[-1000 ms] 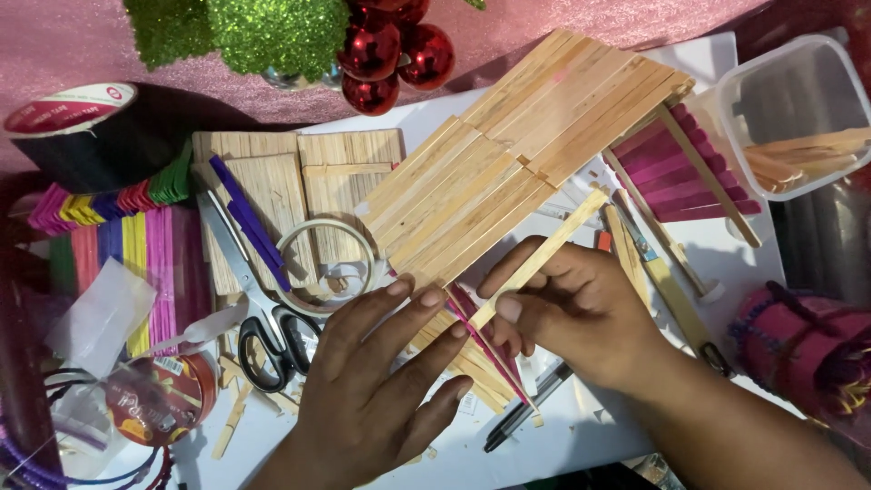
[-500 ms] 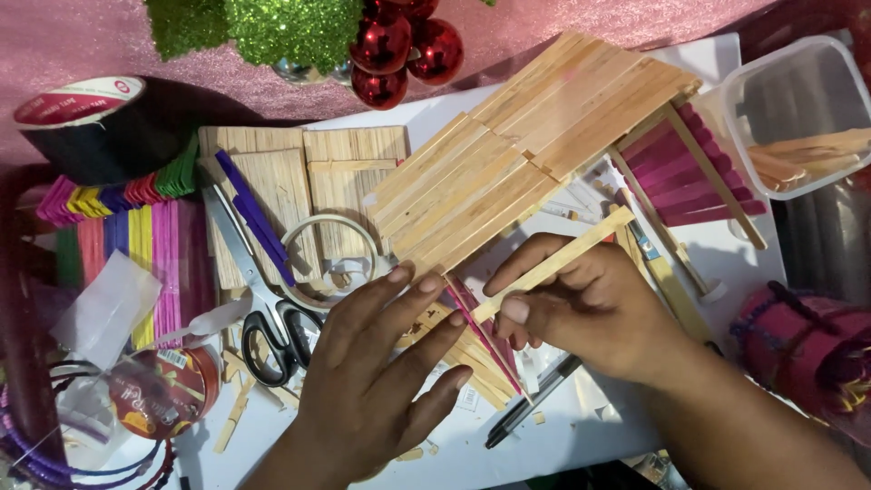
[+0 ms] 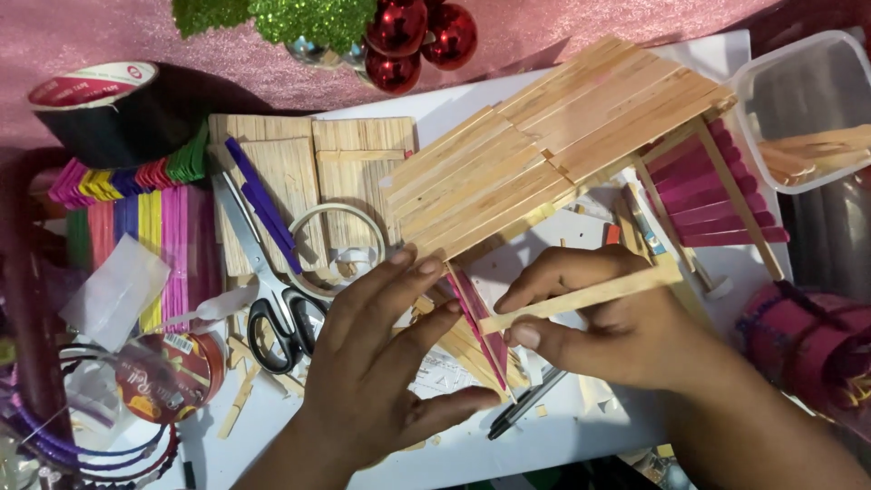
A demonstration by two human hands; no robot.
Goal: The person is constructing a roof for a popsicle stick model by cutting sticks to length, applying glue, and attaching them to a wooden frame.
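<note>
My right hand (image 3: pixel 617 327) pinches a plain wooden craft stick (image 3: pixel 581 297) that lies slanted, its left end near a pink stick (image 3: pixel 476 318) on a small stick panel (image 3: pixel 467 349). My left hand (image 3: pixel 381 363) lies flat with spread fingers, its fingertips resting beside the pink stick at the low edge of a large roof-like panel of wooden sticks (image 3: pixel 553 136). The lower part of the small panel is hidden under both hands.
Scissors (image 3: pixel 272 290), a clear tape ring (image 3: pixel 337 247) and flat stick panels (image 3: pixel 299 172) lie to the left. Coloured sticks (image 3: pixel 136 227), a black tape roll (image 3: pixel 113 113), a plastic box (image 3: pixel 807 109), pink stick frame (image 3: pixel 717 191), red baubles (image 3: pixel 422 36) and a black pen (image 3: pixel 526 404) surround the white board.
The right hand has lifted the wooden stick slightly and turned it flatter. The left hand's fingers have slid up towards the roof panel's edge.
</note>
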